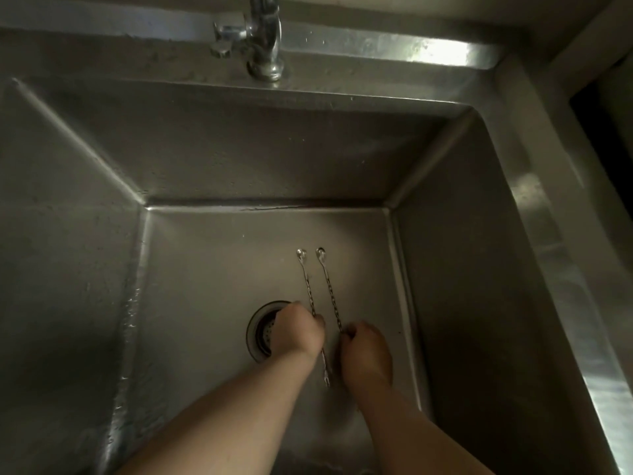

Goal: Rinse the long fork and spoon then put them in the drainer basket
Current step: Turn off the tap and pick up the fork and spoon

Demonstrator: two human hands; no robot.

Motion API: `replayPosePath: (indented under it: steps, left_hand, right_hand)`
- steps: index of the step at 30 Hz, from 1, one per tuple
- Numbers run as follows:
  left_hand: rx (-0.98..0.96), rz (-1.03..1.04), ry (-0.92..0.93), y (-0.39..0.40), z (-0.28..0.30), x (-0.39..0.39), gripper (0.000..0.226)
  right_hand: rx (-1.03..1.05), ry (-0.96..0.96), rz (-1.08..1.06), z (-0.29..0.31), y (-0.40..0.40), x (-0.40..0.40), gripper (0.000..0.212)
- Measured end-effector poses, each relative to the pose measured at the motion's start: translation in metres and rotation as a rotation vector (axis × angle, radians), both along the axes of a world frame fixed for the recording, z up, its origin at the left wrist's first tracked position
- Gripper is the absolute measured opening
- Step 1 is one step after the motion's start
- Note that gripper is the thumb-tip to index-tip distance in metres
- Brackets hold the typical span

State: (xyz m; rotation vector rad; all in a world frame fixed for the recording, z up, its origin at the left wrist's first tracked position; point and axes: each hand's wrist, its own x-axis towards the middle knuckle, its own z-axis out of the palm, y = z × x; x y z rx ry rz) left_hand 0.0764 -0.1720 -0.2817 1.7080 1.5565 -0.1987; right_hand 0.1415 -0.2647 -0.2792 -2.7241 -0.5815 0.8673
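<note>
Two long thin metal utensils with twisted handles lie side by side on the floor of the steel sink [212,262], their looped ends pointing away from me. The left one is the long fork [307,286]; its tines show between my wrists. My left hand [298,332] is closed around its handle. The right one, the long spoon [329,293], has its near end hidden inside my right hand [364,354], which is closed on it. Both hands sit low in the basin, a small gap between them.
The round drain strainer [261,332] lies just left of my left hand, partly covered by it. The chrome tap [265,39] stands at the back rim with no water visible from it. The sink's steel rim [548,234] runs along the right.
</note>
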Motion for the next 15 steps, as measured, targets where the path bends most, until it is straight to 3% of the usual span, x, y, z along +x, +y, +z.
replayPosePath:
  steps: [5, 15]
  left_hand:
    - [-0.035, 0.150, -0.005, -0.0020, 0.0033, 0.0011, 0.027]
    - [-0.098, 0.103, -0.009, -0.0025, 0.0001, -0.0062, 0.029]
  right_hand:
    - [-0.030, -0.019, 0.020, -0.0006, 0.0020, -0.0003, 0.023]
    - [-0.141, 0.076, 0.068, 0.0024, 0.0100, -0.0008, 0.026]
